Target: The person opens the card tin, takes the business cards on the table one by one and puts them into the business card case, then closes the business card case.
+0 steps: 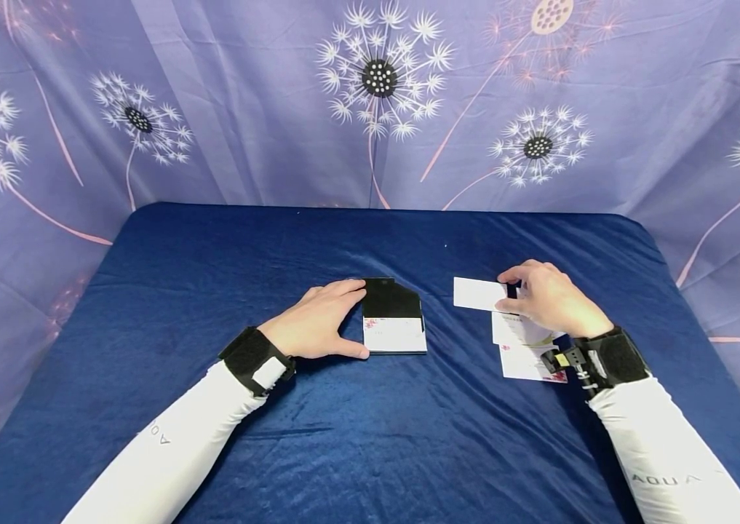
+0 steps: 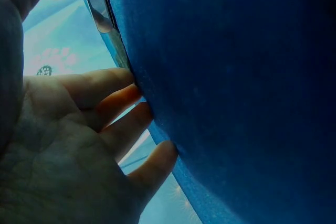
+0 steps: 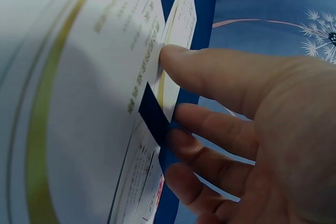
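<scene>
My left hand rests at the left side of a black card case, its thumb and fingers spread along the edge. Inside the case's lower part lies a white card with a red floral corner. Over to the right, my right hand pinches a white business card by its right end, between thumb and fingers. Two more business cards, an upper one and a lower one, overlap beneath that hand and wrist. Printed text and a gold curve show on a card in the right wrist view.
A dark blue cloth covers the table, with some folds. Behind it hangs a lilac curtain printed with dandelions, reaching down to the table's back edge and round both sides.
</scene>
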The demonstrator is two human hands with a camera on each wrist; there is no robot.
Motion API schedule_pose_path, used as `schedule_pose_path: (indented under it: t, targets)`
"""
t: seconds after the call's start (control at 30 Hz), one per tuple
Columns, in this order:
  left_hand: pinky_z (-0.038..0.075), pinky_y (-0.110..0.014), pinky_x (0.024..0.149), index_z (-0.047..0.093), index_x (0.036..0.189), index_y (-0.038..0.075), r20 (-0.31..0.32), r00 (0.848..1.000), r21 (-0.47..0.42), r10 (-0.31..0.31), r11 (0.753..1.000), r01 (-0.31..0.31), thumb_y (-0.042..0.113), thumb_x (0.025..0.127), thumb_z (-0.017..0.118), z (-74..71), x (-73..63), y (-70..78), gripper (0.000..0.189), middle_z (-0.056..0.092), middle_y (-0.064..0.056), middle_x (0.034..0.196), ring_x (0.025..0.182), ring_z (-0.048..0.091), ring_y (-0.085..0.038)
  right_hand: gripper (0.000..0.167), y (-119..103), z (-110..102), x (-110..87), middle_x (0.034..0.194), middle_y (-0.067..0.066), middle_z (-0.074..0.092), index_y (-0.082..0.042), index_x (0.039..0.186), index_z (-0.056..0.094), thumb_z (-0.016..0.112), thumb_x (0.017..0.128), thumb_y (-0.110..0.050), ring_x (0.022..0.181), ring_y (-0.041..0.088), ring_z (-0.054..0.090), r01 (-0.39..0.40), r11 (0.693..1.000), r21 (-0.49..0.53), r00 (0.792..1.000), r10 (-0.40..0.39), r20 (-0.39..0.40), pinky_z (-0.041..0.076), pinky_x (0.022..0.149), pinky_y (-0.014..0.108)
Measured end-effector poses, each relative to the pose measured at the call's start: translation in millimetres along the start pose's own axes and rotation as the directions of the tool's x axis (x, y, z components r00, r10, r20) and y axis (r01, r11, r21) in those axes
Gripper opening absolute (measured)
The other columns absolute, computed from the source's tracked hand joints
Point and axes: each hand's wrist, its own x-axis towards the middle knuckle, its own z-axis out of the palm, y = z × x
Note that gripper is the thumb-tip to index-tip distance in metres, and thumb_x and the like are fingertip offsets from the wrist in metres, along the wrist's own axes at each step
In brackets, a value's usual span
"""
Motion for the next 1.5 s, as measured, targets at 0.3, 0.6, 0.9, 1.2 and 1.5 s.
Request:
schedule_pose_path:
  t: [0.3,0.6,0.9,1.2,1.5]
  targets:
    - [0.025,-0.057,0.124,0.036,0.164,-0.001,0.001,1.000,-0.002,-0.003,1.000,0.003,0.056,0.088,0.082,-0.7,0.2,0.2,0.105,0.030,-0.013,0.172,0.159,0.025,-0.030,0.040,0.7,0.6,1.9,0.103,0.013,0.066,-0.003,0.121,0.070,0.085,0.092,-0.026,0.094,0.030,0.057,-0.025,0.999,0.039,0.999,0.026,-0.025,0.042,0.083,0.047]
    - [0.025,-0.057,0.124,0.036,0.164,-0.001,0.002,1.000,0.006,-0.002,1.000,0.002,0.056,0.088,0.082,-0.7,0.3,-0.4,0.105,0.030,-0.013,0.172,0.159,0.025,-0.030,0.025,0.1,2.2,1.1,0.095,0.007,0.068,-0.006,0.114,0.067,0.081,0.095,-0.016,0.086,0.025,0.062,-0.013,0.993,0.115,0.995,0.024,-0.095,0.047,0.076,0.042]
    - [0.025,-0.056,0.124,0.036,0.164,0.000,0.002,1.000,-0.001,-0.006,1.000,0.006,0.057,0.088,0.082,-0.3,0.2,0.0,0.105,0.030,-0.012,0.172,0.159,0.025,-0.029,0.007,-2.4,0.5,-0.7,0.090,0.004,0.069,-0.008,0.109,0.071,0.070,0.103,-0.012,0.080,0.022,0.060,0.008,0.991,0.135,0.988,0.013,-0.157,0.046,0.071,0.035]
    - [0.024,-0.057,0.124,0.035,0.164,0.001,0.006,1.000,0.005,-0.009,1.000,0.009,0.059,0.088,0.081,-0.2,0.0,-0.3,0.106,0.030,-0.012,0.172,0.159,0.025,-0.029,0.010,-2.1,-1.2,-2.4,0.091,0.007,0.069,-0.008,0.110,0.071,0.064,0.108,-0.015,0.073,0.020,0.056,0.046,0.982,0.185,0.987,-0.017,-0.158,0.042,0.064,0.029]
    - [0.024,-0.056,0.124,0.035,0.165,0.001,0.009,1.000,0.001,-0.012,1.000,0.012,0.058,0.088,0.081,-0.5,0.1,-0.1,0.106,0.029,-0.011,0.173,0.160,0.024,-0.028,0.011,-8.6,-5.0,0.3,0.090,0.005,0.070,-0.009,0.109,0.072,0.064,0.108,-0.016,0.074,0.020,0.057,0.065,0.979,0.194,0.983,-0.029,-0.183,0.042,0.063,0.028]
